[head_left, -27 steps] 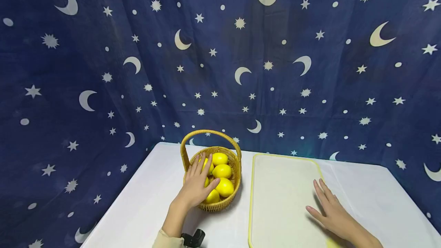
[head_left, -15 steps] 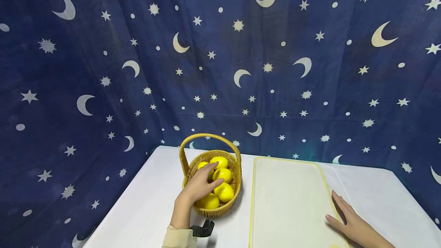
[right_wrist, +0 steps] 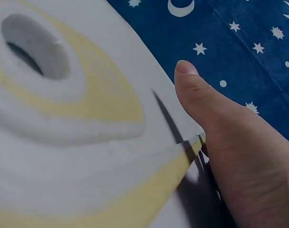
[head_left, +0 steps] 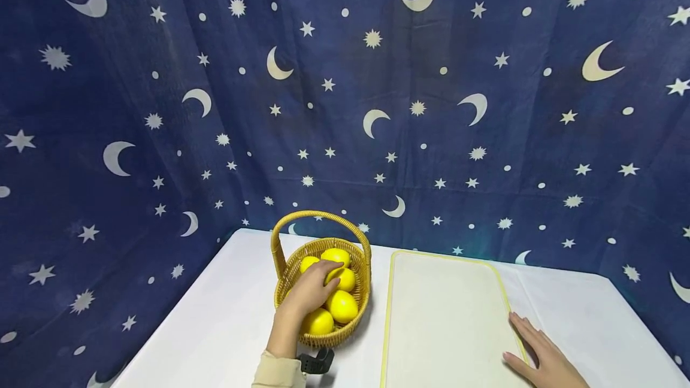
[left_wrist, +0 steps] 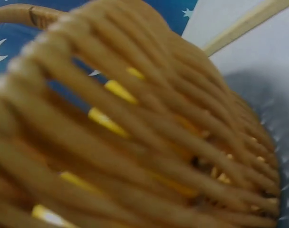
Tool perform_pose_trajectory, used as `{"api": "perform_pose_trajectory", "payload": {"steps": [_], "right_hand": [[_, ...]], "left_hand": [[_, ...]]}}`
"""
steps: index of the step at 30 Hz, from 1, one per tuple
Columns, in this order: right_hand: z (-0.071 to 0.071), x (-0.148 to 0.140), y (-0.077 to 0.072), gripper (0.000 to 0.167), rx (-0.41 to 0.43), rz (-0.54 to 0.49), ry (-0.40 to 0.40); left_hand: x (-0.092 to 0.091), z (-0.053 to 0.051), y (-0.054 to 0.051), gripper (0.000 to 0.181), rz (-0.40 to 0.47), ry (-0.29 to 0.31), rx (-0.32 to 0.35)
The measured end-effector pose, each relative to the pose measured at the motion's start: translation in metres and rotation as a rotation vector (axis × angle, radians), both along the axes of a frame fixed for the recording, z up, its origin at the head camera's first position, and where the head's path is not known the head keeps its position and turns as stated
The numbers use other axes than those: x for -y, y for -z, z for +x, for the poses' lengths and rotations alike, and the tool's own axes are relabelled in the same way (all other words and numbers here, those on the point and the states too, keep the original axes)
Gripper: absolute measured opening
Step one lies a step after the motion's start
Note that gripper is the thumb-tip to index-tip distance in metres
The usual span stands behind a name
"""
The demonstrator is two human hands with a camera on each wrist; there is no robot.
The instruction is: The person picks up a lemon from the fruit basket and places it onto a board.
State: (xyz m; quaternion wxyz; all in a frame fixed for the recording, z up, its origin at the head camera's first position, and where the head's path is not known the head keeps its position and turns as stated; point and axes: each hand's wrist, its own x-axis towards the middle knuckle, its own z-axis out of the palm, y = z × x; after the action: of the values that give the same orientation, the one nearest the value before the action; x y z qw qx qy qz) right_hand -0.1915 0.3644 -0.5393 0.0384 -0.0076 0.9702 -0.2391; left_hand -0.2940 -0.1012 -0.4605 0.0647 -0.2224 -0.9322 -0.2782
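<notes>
A wicker basket (head_left: 362, 310) with a tall arched handle holds several yellow lemons, one near its front (head_left: 318, 321). My left hand (head_left: 307, 295) reaches in over the left rim, its fingers and thumb pinching the middle lemon (head_left: 345, 281). In the left wrist view only the basket's woven side (left_wrist: 135, 128) shows, with yellow behind the gaps; that hand is hidden. Beside the right edge of a white board with a yellow border (head_left: 447, 322), my right hand (head_left: 547, 355) lies with extended fingers. Its thumb (right_wrist: 216, 107) stands raised over the board's edge in the right wrist view.
A white cloth (head_left: 215, 310) covers the table. Behind it and to the left hangs a dark blue curtain (head_left: 323, 130) with moons and stars. Near the left wrist a black strap (head_left: 317, 362) shows. The board has an oval hole (right_wrist: 35, 45) near one end.
My left hand has moved from above the left lemons to the middle one and closed its fingers on it. My right hand has come down and right to the board's edge. The view has shifted slightly.
</notes>
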Motion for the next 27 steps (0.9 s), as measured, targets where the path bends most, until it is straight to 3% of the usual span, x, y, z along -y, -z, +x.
{"api": "perform_pose_trajectory", "payload": {"steps": [4,10,20,27], "right_hand": [[0.001,0.002,0.001,0.094,0.003,0.046,-0.001],[0.002,0.001,0.003,0.093,-0.017,-0.002,-0.001],[0.009,0.003,0.008,0.079,-0.221,0.041,-0.039],[0.011,0.004,0.009,0.08,-0.202,0.057,-0.029]], "left_hand": [[-0.002,-0.001,0.006,0.036,-0.033,-0.002,-0.006],[-0.003,-0.003,0.008,0.035,-0.049,-0.026,-0.018],[-0.006,-0.004,0.001,0.037,-0.094,-0.083,-0.031],[-0.009,-0.002,0.005,0.043,-0.109,-0.136,-0.016]]}}
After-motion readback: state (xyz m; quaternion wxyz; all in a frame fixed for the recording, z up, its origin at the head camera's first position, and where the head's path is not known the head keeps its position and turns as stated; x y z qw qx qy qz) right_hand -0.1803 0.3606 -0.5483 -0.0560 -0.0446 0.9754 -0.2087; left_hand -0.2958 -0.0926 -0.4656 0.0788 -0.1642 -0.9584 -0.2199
